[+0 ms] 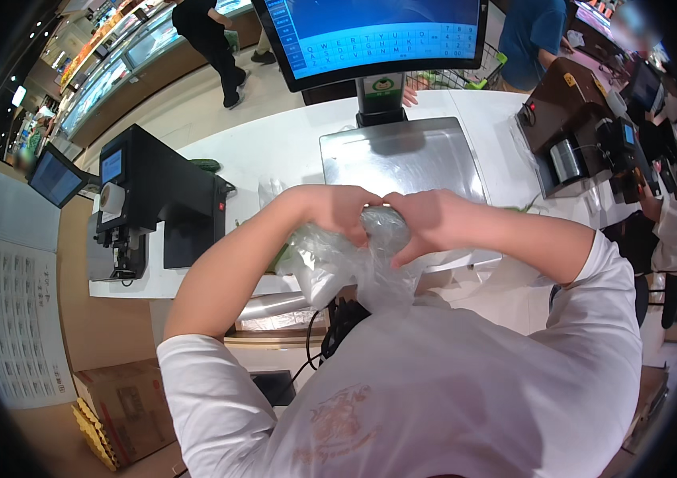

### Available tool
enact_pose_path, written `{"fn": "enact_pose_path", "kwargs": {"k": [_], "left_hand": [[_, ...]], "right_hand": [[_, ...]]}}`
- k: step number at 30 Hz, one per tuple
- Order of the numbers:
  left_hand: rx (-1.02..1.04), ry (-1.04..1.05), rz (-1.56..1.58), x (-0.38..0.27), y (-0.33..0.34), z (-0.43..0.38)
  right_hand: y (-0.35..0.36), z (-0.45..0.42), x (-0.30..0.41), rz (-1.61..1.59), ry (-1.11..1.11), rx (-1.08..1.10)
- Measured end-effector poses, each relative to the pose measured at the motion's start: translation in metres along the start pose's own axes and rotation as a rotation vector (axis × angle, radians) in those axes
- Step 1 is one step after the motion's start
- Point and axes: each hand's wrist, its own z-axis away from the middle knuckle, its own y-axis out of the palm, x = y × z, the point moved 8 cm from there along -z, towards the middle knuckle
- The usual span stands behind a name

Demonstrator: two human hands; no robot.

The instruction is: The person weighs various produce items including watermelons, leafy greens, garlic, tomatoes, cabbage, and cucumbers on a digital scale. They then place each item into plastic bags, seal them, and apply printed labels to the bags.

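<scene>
Both of my hands meet at the gathered top of a clear plastic bag [329, 254] in front of my chest. My left hand [344, 209] grips the bunched film, and my right hand [428, 218] curls around the same gather from the other side. Something green shows faintly at the bag's left side; the film's creases and glare keep me from telling what it is. Beyond my hands, the bare metal platform [398, 158] of a weighing scale sits on the white counter. Above it stands the scale's touch screen [380, 42], which shows a keyboard.
A black bag-sealing or labelling machine [159, 197] stands at the left, with a cucumber [205, 165] behind it. A brown machine [565, 119] occupies the right. Across the counter are a person in blue [529, 42] and a shopping cart [458, 79]. A cardboard box [129, 412] lies lower left.
</scene>
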Motion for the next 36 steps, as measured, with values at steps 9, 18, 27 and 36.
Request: {"fn": "enact_pose_path", "kwargs": {"k": [9,18,27,36], "left_hand": [[0.331,-0.139,0.701,0.05,0.101,0.014],[-0.145,-0.226,0.243,0.012,0.103,0.067],[-0.278,-0.164,0.557,0.041,0.113,0.033],[-0.387,-0.121,1.217,0.09,0.081,0.017]], "right_hand": [[0.081,0.012,0.053,0.59,-0.306,-0.629],[0.07,-0.016,0.036,0.055,-0.293,0.211],[0.017,-0.028,0.017,0.168,-0.141,0.153],[0.122,0.135,-0.215,-0.261,0.361,-1.418]]}}
